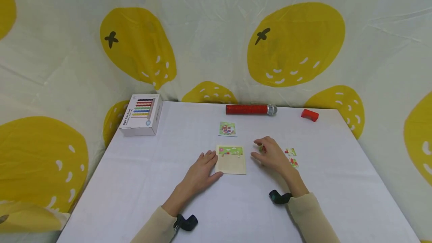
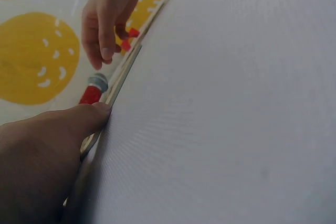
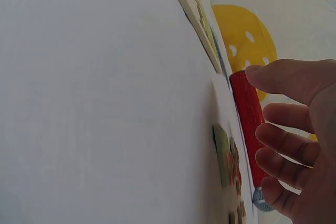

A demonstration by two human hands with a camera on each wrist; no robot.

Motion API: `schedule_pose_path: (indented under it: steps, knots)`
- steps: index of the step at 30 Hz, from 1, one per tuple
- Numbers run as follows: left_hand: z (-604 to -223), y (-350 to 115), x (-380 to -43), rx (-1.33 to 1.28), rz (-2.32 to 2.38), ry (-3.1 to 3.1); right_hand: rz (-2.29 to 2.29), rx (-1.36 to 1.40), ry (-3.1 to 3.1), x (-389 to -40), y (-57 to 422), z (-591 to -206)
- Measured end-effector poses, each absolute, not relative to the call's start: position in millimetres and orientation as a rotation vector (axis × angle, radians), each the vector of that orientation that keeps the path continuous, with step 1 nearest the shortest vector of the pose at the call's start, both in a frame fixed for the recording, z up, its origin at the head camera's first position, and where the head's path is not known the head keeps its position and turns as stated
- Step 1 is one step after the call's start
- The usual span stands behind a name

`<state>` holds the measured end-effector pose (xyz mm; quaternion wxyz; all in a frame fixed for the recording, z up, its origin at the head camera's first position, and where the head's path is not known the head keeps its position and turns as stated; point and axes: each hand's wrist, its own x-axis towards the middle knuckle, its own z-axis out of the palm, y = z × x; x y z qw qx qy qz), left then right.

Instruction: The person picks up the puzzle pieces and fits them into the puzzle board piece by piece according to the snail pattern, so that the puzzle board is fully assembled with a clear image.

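Note:
A square wooden puzzle board [image 1: 231, 165] lies in the middle of the table, with green picture pieces [image 1: 231, 150] along its far part and bare wood nearer me. My left hand [image 1: 200, 172] rests at its left side, thumb by the near left corner and fingers along the edge. Right of the board, my right hand [image 1: 272, 156] hovers with loosely bent, parted fingers and nothing between them. Below it, a green and red puzzle piece [image 3: 222, 156] lies on the table, partly hidden by the hand in the head view. More puzzle pieces [image 1: 292, 157] lie beyond that wrist.
A picture card [image 1: 227, 129] lies beyond the board. Farther back are a red microphone [image 1: 248, 109] with a silver head and a red curved block [image 1: 309, 115]. A white box [image 1: 141, 115] stands at the back left. A fruit-print curtain [image 1: 209, 48] hangs behind the table.

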<state>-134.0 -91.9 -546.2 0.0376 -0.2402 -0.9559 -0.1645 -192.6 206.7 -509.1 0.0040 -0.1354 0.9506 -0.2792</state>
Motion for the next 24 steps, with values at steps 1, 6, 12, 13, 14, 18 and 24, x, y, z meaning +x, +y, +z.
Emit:
schedule_pose_path:
  steps: [1, 6, 12, 13, 14, 18, 24]
  knots:
    - [-546, -92, -134, -0.737, -0.502, -2.934, -0.872, -0.419, 2.987, -193, 209, -510]
    - [-547, -92, -134, -0.733, -0.501, -2.934, -0.866, -0.384, 3.002, -193, 219, -512]
    - [-547, -91, -134, -0.735, -0.5, -2.936, -0.874, -0.319, 2.984, -193, 231, -514]
    - [-547, -91, -134, -0.736, -0.5, -2.935, -0.863, -0.314, 2.986, -193, 233, -515]
    - [-546, -91, -134, -0.737, -0.499, -2.934, -0.859, -0.31, 2.989, -193, 235, -515]
    - [-546, -91, -134, -0.748, -0.496, -2.914, -0.844, -0.311, 2.999, -194, 242, -517]
    - [-543, -91, -134, -0.748, -0.502, -2.901, -0.791, -0.295, 2.994, -195, 246, -516]
